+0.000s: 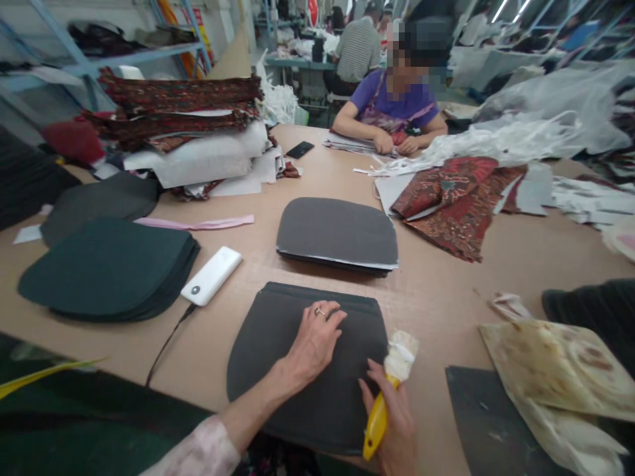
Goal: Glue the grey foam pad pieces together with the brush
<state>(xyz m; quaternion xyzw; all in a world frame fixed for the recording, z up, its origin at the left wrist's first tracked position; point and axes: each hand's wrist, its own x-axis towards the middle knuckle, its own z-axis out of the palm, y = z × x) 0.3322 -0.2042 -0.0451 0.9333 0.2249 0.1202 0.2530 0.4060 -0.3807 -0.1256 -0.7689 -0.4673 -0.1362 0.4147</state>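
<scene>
My left hand (317, 340) rests on the upper part of a dark grey rounded panel (292, 403) at the front table edge, fingers somewhat bent and a ring on one of them. A folded or layered strip runs along the panel's far edge. In my right hand (397, 416) is a paintbrush (377, 423) with a yellow handle, its whitish, coated bristles pointing away from me. The fingertips of this hand reach the panel's right edge. Just beyond lies a stack of similar grey panels (337, 231), the top one with a pale near edge.
A white power bank (212, 274) with a black cable and a dark panel stack (109, 268) lie left. Patterned fabric (451, 205) is at the right, near white strips. A stained yellowish sheet (560, 363) lies front right. A co-worker (397, 109) sits across the table (317, 178).
</scene>
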